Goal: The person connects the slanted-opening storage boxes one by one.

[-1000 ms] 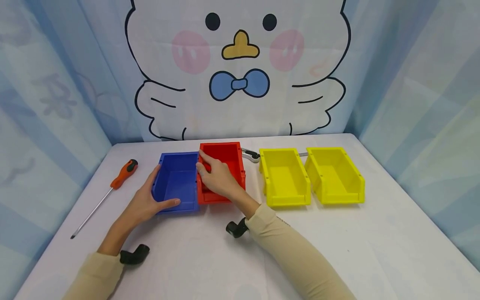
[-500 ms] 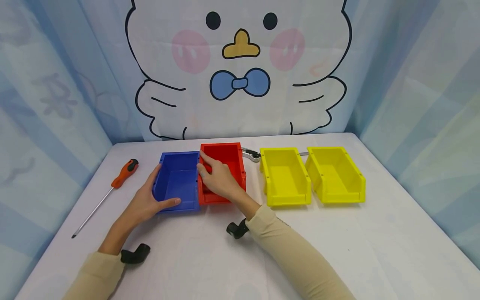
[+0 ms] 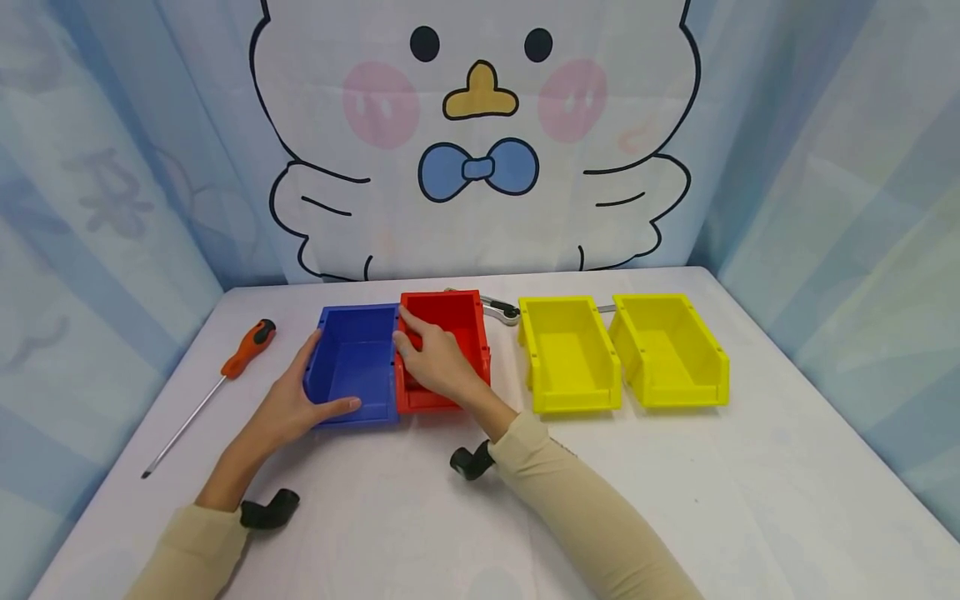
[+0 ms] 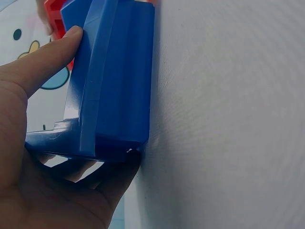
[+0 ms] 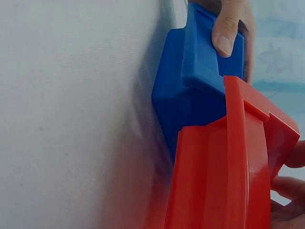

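Note:
My left hand (image 3: 288, 404) holds a blue storage bin (image 3: 352, 358), the thumb over its near front part and the other fingers along its left side. In the left wrist view, the thumb lies on the rim of the blue bin (image 4: 119, 71) while the fingers reach beneath its side. My right hand (image 3: 435, 358) reaches across a red storage bin (image 3: 461, 312) and grips its left wall, fingertips right at the seam with the blue bin. The right wrist view has the red bin (image 5: 209, 176) close against the blue bin (image 5: 190, 95).
Two yellow bins (image 3: 570, 354) stand to the right. An orange-handled screwdriver (image 3: 243, 354) lies at the left. Behind the red bin, a metal ratchet wrench (image 3: 501, 308) shows partly, and a thin metal piece (image 3: 606, 308) pokes out between the yellow bins.
The red bin has slid slightly toward me along the blue bin, with my right hand on it; more of the wrench shows behind. My left hand and the blue bin stay put.

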Demonstrator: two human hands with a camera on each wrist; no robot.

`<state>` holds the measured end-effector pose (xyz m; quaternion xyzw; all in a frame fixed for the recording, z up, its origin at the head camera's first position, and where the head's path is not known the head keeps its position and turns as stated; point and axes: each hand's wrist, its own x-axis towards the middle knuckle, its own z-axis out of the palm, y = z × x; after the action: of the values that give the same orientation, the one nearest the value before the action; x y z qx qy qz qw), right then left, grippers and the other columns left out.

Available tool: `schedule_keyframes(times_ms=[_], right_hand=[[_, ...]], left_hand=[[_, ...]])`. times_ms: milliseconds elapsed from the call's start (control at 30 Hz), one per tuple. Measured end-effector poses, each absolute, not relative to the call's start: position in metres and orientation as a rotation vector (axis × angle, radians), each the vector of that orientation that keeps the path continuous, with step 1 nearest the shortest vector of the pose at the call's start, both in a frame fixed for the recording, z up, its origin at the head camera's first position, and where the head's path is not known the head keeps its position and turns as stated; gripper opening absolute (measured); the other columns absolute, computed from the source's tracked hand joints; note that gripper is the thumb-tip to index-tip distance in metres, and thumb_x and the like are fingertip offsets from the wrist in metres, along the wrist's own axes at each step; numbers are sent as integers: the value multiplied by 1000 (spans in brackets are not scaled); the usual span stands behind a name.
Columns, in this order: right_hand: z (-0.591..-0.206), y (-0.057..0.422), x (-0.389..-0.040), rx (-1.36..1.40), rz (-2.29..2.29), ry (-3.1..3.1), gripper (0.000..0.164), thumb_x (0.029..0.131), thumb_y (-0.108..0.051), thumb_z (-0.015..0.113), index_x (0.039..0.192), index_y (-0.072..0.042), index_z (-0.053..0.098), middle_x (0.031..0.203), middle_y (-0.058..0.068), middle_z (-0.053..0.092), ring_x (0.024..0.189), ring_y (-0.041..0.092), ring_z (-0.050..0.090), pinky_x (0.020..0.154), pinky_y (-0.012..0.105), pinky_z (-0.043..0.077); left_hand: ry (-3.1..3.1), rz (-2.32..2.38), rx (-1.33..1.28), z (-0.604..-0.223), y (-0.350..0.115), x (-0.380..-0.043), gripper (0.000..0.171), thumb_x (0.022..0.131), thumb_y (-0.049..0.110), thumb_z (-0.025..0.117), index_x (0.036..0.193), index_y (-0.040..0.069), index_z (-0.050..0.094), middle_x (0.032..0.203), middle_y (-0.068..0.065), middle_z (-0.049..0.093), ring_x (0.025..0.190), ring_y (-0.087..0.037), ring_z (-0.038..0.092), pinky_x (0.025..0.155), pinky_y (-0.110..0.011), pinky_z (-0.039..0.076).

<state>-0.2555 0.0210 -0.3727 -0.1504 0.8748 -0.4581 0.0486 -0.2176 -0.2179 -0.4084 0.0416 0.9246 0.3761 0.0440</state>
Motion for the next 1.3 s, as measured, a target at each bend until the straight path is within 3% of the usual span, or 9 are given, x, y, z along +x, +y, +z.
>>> schedule_keyframes(times_ms=[433,733,1067,1300], right_hand=[[-387,20,-256,-473,-1424,2656,58,112,-33,50,167,-24,34,59,-1,40,48,13,33,55,24,35],[-389,22,-255,-469,-1413,2671,59,112,-35,50,167,-25,33,80,7,59,68,16,44,70,28,44],[-392,22,-256,-477,-1423,2658,59,113,-35,49,168,-24,32,69,4,52,50,13,35,59,24,37],[-393,22,-256,-466,-1428,2654,59,112,-36,50,168,-25,32,74,5,54,55,13,38,60,24,39]], left_hand=[[2823,1159,129,-407,-218,-217,127,88,49,83,172,18,-7,177,-27,7,158,-61,18,121,-80,26],[2823,1160,126,-407,-217,-217,126,88,49,83,172,18,-7,177,-27,7,158,-61,17,121,-80,26],[2813,1158,119,-408,-217,-217,127,88,50,83,172,19,-8,178,-27,6,158,-61,17,121,-81,26],[2813,1164,130,-408,-217,-217,127,88,50,83,172,20,-8,178,-26,6,158,-60,18,121,-81,26]])
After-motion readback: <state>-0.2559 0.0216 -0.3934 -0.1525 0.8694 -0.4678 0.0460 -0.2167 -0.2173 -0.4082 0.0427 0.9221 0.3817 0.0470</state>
